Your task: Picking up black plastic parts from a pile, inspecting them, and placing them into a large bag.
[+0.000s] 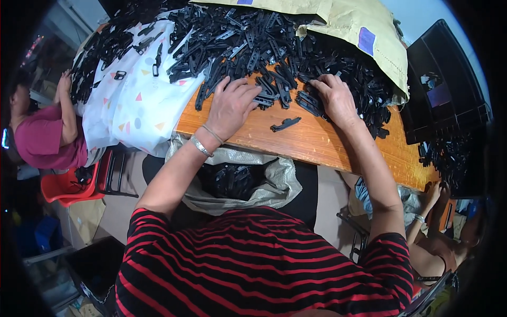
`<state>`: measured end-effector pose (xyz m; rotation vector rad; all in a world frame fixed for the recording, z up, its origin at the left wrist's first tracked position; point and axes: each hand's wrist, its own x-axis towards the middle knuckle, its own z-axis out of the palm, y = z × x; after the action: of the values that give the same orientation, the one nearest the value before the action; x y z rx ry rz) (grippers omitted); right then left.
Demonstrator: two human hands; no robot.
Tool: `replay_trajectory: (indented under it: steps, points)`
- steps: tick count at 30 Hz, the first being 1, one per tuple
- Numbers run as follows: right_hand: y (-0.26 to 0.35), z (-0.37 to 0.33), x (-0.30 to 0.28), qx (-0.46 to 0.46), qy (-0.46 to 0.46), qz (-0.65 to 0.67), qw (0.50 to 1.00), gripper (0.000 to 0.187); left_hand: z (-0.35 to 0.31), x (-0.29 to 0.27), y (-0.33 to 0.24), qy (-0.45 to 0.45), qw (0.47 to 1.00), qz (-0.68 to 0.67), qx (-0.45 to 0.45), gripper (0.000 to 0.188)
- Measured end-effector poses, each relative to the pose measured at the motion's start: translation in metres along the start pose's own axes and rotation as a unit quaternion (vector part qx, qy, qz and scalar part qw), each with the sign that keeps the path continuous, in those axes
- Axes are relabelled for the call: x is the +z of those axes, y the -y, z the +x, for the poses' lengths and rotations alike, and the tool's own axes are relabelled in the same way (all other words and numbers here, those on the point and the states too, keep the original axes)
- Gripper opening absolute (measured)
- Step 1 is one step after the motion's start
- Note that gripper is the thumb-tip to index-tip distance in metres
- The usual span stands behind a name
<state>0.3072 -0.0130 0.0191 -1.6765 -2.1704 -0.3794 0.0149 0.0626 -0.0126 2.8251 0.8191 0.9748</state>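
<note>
My left hand [232, 105] lies over the near edge of a heap of black plastic clip-like parts [248, 42], its fingers spread and touching several of them. At the right side of the heap is my right hand [337, 99], fingers bent loosely and apart over the parts. Beside its fingertips sits a small cluster of long black parts [309, 103]. One single black part [285, 124] rests on the bare wood between my hands, touched by neither. The undersides of both hands are hidden.
The wooden table [253, 140] carries the heap, a white patterned plastic sheet [132, 100] and a tan sack [359, 26]. Below its edge hangs an open woven sack [280, 185] with black parts inside. A black crate [446, 84] stands right. Other people work at left and right.
</note>
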Motion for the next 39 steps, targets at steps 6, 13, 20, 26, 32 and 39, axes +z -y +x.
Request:
replay_trajectory:
  steps: [6,13,20,26,32,39]
  points:
    - [0.001,-0.004,0.004,0.009,0.045,-0.016,0.999,0.023,0.007,-0.014,-0.012,0.058,0.998,-0.032,-0.025,0.024]
    - [0.010,-0.006,-0.013,0.027,0.009,0.036,0.999,0.007,0.003,-0.016,-0.008,-0.042,0.998,-0.038,0.019,0.016]
    - [0.035,-0.014,-0.014,0.099,0.113,0.041,0.988,0.015,-0.003,-0.010,-0.021,-0.001,0.998,-0.058,-0.023,0.013]
    - [0.022,-0.016,-0.025,0.123,0.136,0.081,0.980,0.020,-0.013,-0.009,-0.015,-0.044,0.993,-0.113,-0.015,0.015]
    - [0.029,-0.009,-0.018,0.095,0.114,0.071,0.986,0.026,-0.027,-0.012,-0.017,-0.049,0.987,-0.124,-0.088,0.025]
    - [0.019,0.008,-0.010,0.034,0.162,0.034,0.986,0.017,-0.026,-0.013,-0.014,-0.058,0.988,-0.114,-0.084,0.016]
